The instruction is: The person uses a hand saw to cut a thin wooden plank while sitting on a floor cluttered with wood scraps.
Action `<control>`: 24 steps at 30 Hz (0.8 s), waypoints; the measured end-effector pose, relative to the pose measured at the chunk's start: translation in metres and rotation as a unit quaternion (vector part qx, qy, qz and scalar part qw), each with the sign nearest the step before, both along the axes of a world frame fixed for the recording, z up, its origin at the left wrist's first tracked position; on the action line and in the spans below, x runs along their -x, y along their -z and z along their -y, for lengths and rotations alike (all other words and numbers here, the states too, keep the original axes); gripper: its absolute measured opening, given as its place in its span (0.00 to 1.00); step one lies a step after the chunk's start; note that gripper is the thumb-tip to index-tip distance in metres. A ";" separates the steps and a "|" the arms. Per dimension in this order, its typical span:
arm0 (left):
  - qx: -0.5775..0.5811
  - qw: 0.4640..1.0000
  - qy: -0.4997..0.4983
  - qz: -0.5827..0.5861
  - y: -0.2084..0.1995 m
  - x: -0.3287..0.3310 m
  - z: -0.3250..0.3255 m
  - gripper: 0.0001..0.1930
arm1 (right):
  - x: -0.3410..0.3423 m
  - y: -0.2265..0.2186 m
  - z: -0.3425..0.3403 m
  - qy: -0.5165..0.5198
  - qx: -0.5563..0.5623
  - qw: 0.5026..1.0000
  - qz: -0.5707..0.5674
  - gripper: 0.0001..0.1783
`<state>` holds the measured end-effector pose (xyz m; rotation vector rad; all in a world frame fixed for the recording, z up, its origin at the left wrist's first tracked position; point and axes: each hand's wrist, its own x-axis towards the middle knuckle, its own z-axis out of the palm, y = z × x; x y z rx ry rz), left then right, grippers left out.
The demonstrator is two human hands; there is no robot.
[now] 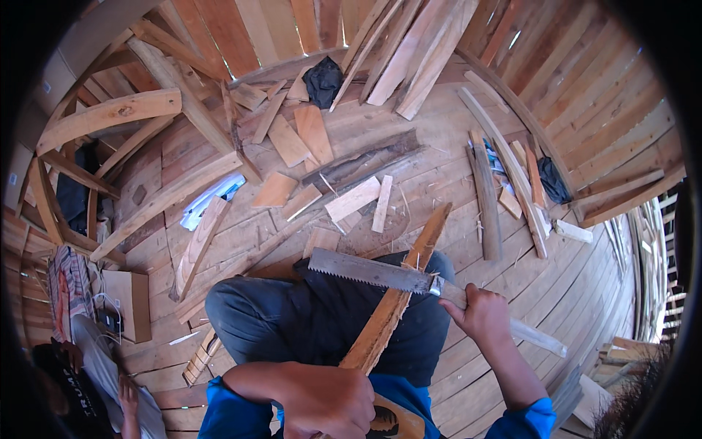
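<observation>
My left hand [333, 401] is closed around the near end of a narrow, rough-edged wooden strip [376, 329]. The strip slants up and away to the right across my lap. In my right hand [479, 313] is the pale wooden handle of a handsaw [365, 271], with the fingers wrapped around it. Its toothed metal blade lies across the strip and points left, teeth toward me. Whether the teeth bite into the wood I cannot tell. The handle's rear end sticks out past my hand to the right.
Wood offcuts [355, 199] and shavings lie on the plank floor [570, 293] ahead. Long boards [431, 62] lean on the far wall. A wooden frame [168, 197] stands at left, near a cardboard box [128, 304]. Another person [102, 388] sits at lower left.
</observation>
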<state>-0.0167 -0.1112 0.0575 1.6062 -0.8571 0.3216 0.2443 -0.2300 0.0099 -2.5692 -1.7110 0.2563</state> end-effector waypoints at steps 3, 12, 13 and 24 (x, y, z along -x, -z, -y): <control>0.005 1.000 0.004 -0.001 -0.002 0.000 -0.006 0.40 | -0.005 0.001 0.000 -0.009 0.011 0.997 -0.080 0.36; 0.018 1.000 0.006 -0.009 -0.003 0.001 -0.009 0.40 | 0.010 -0.017 -0.001 0.043 0.149 0.900 -0.408 0.37; 0.020 1.000 0.008 -0.013 -0.003 0.001 -0.009 0.40 | 0.013 -0.020 -0.001 0.027 0.147 0.894 -0.422 0.37; 0.022 1.000 -0.007 0.001 0.000 0.001 -0.007 0.40 | 0.002 -0.017 -0.005 0.030 0.106 0.951 -0.290 0.36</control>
